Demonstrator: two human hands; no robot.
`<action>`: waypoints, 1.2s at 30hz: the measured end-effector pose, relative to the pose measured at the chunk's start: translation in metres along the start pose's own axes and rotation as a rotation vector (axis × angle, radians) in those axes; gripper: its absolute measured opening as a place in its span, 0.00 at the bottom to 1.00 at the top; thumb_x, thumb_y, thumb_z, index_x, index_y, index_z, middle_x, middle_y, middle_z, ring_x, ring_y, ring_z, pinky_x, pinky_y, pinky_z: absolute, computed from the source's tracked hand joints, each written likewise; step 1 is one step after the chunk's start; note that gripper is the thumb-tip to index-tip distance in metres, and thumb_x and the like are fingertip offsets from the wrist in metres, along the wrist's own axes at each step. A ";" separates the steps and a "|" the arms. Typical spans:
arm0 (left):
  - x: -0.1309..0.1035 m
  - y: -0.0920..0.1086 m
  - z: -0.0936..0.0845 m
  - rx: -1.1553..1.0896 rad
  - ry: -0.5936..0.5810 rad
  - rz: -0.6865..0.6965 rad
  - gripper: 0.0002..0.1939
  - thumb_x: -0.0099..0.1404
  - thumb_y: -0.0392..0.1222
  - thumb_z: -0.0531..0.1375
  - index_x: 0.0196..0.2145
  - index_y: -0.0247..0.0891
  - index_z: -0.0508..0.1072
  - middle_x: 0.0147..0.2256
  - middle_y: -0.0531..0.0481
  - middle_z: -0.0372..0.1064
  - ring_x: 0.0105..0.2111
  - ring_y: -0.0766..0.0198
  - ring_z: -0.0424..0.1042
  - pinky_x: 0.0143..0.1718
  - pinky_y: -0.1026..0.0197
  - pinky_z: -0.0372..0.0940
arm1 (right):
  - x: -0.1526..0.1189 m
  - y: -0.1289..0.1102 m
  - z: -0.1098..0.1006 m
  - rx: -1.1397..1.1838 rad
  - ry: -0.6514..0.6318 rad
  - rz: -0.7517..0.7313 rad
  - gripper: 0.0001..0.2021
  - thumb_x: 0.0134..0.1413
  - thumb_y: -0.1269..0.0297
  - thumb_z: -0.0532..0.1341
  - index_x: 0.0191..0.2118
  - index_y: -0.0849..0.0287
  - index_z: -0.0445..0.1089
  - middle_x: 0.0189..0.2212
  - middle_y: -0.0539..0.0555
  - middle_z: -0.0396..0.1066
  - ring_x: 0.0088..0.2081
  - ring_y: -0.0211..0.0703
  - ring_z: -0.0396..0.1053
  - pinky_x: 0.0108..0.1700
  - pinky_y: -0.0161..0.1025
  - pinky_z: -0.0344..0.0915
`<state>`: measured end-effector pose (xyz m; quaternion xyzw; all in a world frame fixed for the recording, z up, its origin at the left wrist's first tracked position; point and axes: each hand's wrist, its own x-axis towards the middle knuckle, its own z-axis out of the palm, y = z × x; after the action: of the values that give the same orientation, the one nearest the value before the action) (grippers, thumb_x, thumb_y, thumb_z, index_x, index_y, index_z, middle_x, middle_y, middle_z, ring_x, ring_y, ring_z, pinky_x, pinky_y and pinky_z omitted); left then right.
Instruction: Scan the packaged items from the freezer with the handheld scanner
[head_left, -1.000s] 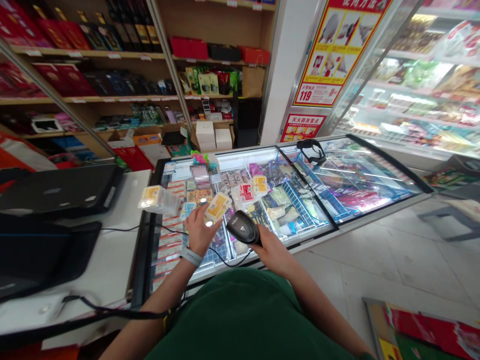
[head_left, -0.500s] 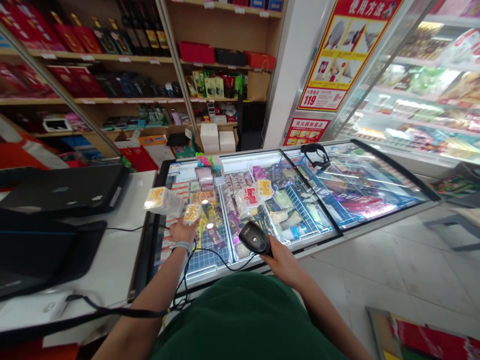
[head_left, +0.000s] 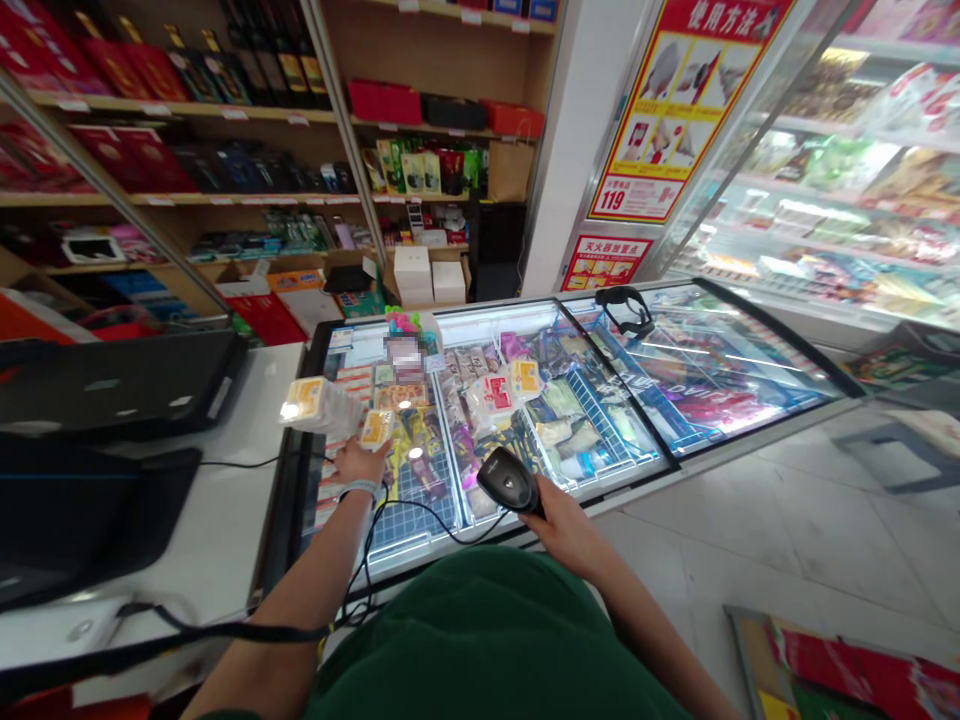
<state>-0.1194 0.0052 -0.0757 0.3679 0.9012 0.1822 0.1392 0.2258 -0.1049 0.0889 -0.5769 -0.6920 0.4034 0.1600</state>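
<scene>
I watch through the head camera, and I take the black handheld scanner [head_left: 508, 482] as my landmark. The right hand [head_left: 551, 515] has its grip clamped around the scanner's handle, and the scanner's rounded head points away from the body, tilted leftward, above the glass of the chest freezer [head_left: 765, 436]. A thin black cable [head_left: 427, 508] loops from the scanner off to its left.

The left hand [head_left: 361, 465], with a pale wristband [head_left: 358, 488], is to the left of the scanner. Its fingers meet the near edge of a yellow-labelled pack [head_left: 377, 430], which sits over the freezer, left of the scanner and a little beyond it. I can't tell from here whether that grip is squeezing the pack or only resting against it.

Farther left of the scanner, just past the left hand, I see a row of clear packs [head_left: 322, 405] pressed together, its end pack showing a yellow label. Straight beyond the scanner, a red-labelled pack [head_left: 493, 393] lies beside another yellow one [head_left: 526, 378]. A black strap [head_left: 626, 312] rests beyond the scanner to its right. Well to the scanner's left, a white worktop [head_left: 255, 400] carries a black machine [head_left: 127, 380].
</scene>
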 end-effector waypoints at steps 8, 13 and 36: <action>-0.028 0.006 -0.018 -0.083 0.034 0.025 0.37 0.52 0.58 0.64 0.54 0.34 0.65 0.53 0.29 0.65 0.56 0.33 0.61 0.52 0.31 0.53 | 0.003 0.010 0.002 -0.013 0.027 -0.018 0.10 0.53 0.73 0.60 0.42 0.62 0.63 0.41 0.59 0.69 0.44 0.49 0.67 0.45 0.42 0.60; -0.049 0.026 -0.024 -0.236 -0.037 0.127 0.32 0.53 0.55 0.63 0.53 0.36 0.67 0.53 0.34 0.67 0.56 0.38 0.61 0.53 0.39 0.56 | 0.000 0.018 0.003 0.001 0.076 -0.006 0.11 0.53 0.73 0.60 0.42 0.60 0.62 0.41 0.57 0.69 0.44 0.49 0.67 0.45 0.41 0.60; -0.115 0.170 -0.005 -0.716 -0.736 0.032 0.30 0.36 0.66 0.68 0.27 0.37 0.71 0.31 0.45 0.76 0.32 0.57 0.74 0.30 0.59 0.56 | -0.028 0.065 -0.014 0.095 0.328 0.182 0.12 0.53 0.72 0.59 0.44 0.59 0.63 0.42 0.57 0.71 0.46 0.48 0.68 0.47 0.41 0.61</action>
<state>0.0623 0.0344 0.0157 0.3505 0.6679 0.3400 0.5617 0.2875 -0.1255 0.0560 -0.6870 -0.5818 0.3489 0.2604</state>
